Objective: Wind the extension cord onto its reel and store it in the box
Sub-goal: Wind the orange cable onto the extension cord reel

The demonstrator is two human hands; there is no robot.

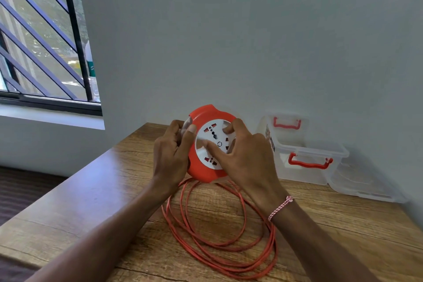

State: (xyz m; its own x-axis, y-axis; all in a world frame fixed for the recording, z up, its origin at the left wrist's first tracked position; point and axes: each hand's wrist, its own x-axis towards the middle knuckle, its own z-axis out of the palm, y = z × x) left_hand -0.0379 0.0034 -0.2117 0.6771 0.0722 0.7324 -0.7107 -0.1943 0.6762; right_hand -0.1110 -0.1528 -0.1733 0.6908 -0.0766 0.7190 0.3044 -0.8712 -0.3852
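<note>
Two hands grip the orange reel (202, 173), held on edge over the wooden table (91, 190) — the left hand (170, 155) curls round its left rim, while the right hand (247, 158) pinches the white socket face between thumb and fingers. Loose loops of cord (274, 245) lie on the table beneath the wrists. Farther right, by the wall, stands the clear box (304, 175) — open, its lid (366, 186) just beside it.

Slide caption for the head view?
Left hand and right hand hold the orange reel, loose cord looped on the table, clear box nearby.
</note>
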